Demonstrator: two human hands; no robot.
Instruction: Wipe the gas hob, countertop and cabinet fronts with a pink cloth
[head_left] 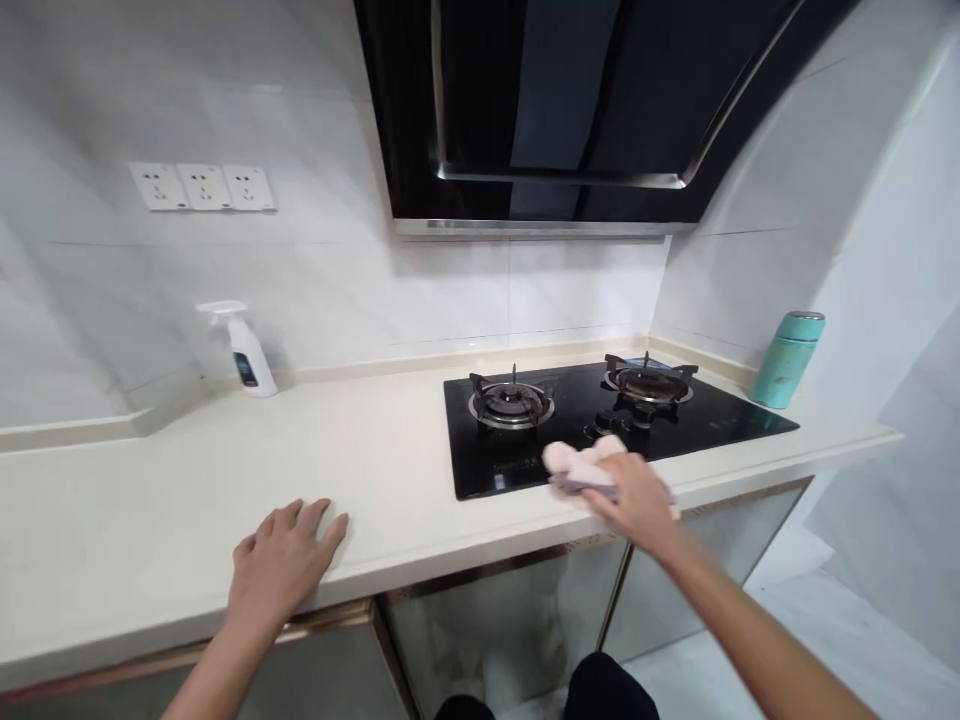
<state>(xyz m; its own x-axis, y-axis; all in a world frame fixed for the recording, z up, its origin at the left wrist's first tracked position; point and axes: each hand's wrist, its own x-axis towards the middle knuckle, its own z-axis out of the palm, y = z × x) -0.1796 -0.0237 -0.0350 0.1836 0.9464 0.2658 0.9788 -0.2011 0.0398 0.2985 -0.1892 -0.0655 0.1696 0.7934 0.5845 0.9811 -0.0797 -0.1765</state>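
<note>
My right hand (637,495) presses a pink cloth (574,462) onto the front edge of a black glass gas hob (720,415), its fingers closed over the cloth. The hob has two burners, a left burner (512,398) and a right burner (649,380), with knobs between them near the cloth. My left hand (281,560) lies flat on the cream countertop (375,460) close to its front edge, fingers stretched out and holding nothing.
A white spray bottle (244,350) stands at the back left by the tiled wall. A teal flask (786,358) stands in the right corner. A black range hood (562,110) hangs over the hob. Wall sockets (202,187) sit above the counter.
</note>
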